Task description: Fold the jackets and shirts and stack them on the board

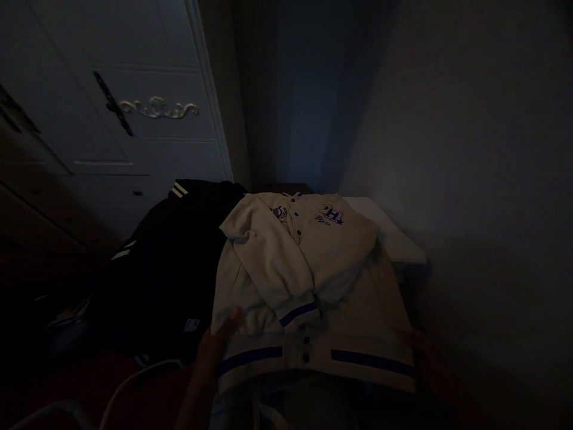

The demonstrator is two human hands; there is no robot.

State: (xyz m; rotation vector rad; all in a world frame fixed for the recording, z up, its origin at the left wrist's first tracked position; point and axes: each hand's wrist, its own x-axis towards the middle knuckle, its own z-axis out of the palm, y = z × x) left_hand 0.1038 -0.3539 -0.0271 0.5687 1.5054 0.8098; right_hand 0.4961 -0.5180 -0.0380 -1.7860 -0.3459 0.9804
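A cream varsity jacket (340,280) with dark blue stripes, dark snaps and a letter patch lies front side up, its sleeves folded across the front. At its lower left edge, my left hand (217,346) is closed on the side of the hem, the thumb over the fabric and the other fingers mostly hidden. On the opposite edge my right hand (425,355) grips the hem's side, very dim in the shadow. Left of the cream jacket, a black jacket (174,257) with white stripes is spread out, a small pale label near its bottom.
A white cabinet (165,158) with dark handles and scrollwork stands at the back left. The grey wall (483,179) rises close on the right. A white board-like surface (403,239) sticks out behind the cream jacket. A pale curved tube (129,379) is at the lower left.
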